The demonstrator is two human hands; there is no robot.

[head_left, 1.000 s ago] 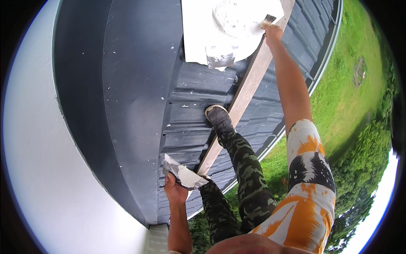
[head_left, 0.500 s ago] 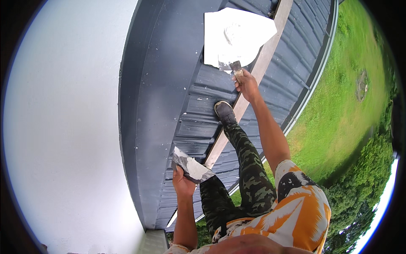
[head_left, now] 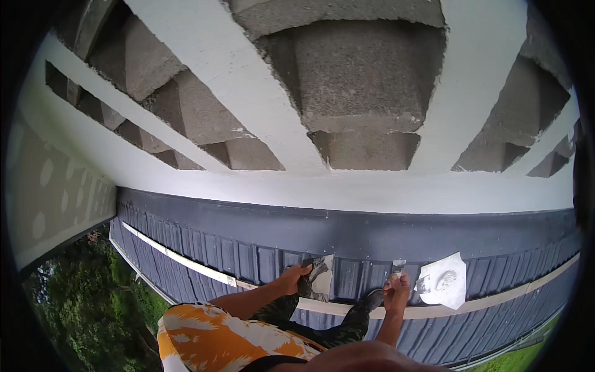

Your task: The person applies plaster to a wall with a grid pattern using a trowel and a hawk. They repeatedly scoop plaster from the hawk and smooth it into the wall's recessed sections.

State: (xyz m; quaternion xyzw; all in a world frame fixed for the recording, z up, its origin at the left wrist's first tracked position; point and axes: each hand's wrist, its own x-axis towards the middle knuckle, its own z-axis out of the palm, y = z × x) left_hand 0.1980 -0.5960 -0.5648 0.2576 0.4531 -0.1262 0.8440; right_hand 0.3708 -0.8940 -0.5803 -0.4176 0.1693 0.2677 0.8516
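Observation:
My left hand (head_left: 290, 279) grips a wide metal plastering blade (head_left: 321, 277) smeared with grey and white compound, low in the middle of the view. To its right, my right hand (head_left: 394, 291) is closed on a small putty knife (head_left: 398, 266), held upright over the roof tiles. Just right of that hand, a white board (head_left: 451, 291) lies on the roof, carrying a pale mound of compound (head_left: 445, 280) and a metal blade at its left edge.
A dark ribbed tile roof (head_left: 223, 251) with wooden planks (head_left: 508, 292) runs under my feet. Dark flashing (head_left: 273, 226) meets a white wall (head_left: 372, 192) with rough grey block recesses (head_left: 353, 74). A side wall (head_left: 56, 180) stands left. Trees (head_left: 74, 297) grow below the roof edge.
My view has swung sharply up and round to the wall. My right hand moved back from the board's far side to beside it, still holding the knife; my left still holds its blade.

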